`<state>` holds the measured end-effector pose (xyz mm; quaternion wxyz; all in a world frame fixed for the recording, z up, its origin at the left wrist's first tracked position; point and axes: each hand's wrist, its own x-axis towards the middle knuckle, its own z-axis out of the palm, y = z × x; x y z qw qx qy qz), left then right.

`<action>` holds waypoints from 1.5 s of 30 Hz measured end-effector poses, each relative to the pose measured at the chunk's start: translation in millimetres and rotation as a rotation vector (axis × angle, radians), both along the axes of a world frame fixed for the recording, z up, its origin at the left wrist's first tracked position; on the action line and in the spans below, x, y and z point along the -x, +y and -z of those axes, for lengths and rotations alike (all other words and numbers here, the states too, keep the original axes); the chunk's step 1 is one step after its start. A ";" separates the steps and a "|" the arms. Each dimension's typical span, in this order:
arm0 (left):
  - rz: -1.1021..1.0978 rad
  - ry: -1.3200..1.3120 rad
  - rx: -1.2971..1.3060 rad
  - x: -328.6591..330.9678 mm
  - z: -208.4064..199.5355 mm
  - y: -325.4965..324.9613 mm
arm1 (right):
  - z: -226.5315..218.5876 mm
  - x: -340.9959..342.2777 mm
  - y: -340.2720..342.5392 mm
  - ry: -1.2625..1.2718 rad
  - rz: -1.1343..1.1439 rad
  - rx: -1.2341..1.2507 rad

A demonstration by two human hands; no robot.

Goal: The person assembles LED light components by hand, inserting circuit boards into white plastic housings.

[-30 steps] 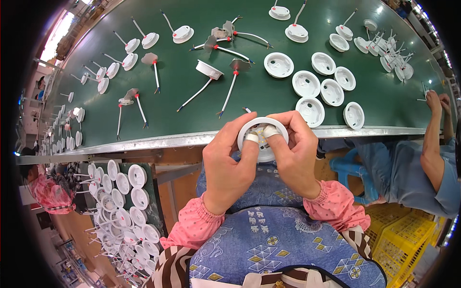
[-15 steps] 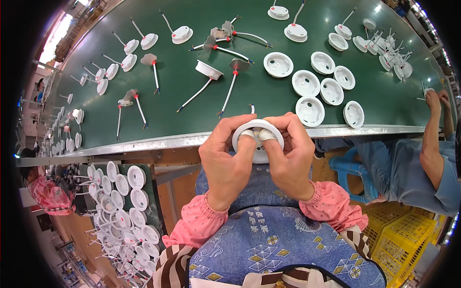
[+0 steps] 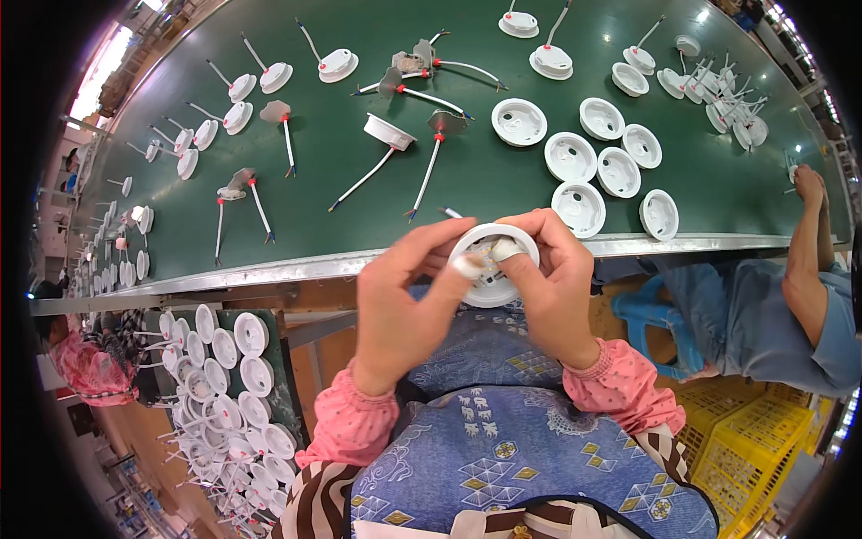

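Just off the table's near edge, a round white plastic lamp housing (image 3: 496,289) is tilted with its hollow side toward me. Inside it lies a small pale plate with yellowish LED dots (image 3: 488,261). My right hand (image 3: 549,287) grips the housing's right side, its white-covered thumb pressing inside and its fingers behind. My left hand (image 3: 402,301) is at the left side, fingers curled behind the rim and thumb, also white-tipped and blurred, over the rim's edge. A white cable end (image 3: 451,213) sticks out behind the left fingers.
The green table (image 3: 314,202) holds several empty white housings (image 3: 570,156) right of centre, plates with cables (image 3: 439,135) left of centre, and cabled lamps (image 3: 338,65) farther off. A side stand at lower left bears piled lamps (image 3: 256,375). Yellow crates (image 3: 750,449) and a co-worker (image 3: 772,305) are at right.
The housing has shifted slightly right and tilted more toward me. My left hand has moved left, its thumb sliding out from the inside to the rim. The cable end has swung left.
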<state>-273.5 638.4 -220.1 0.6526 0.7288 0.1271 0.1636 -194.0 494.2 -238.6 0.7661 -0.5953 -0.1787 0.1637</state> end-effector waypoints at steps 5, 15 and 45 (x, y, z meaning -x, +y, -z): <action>0.043 -0.215 -0.631 1.7 0.3 30.0 | -5.9 -13.2 -12.5 0.239 -0.221 -0.045; 0.165 -0.108 -0.452 18.4 -8.5 9.1 | -29.2 -20.7 -32.9 0.024 -0.472 0.163; 0.388 0.150 -0.423 39.3 6.3 63.7 | -23.3 -31.4 -40.7 0.121 -0.458 0.256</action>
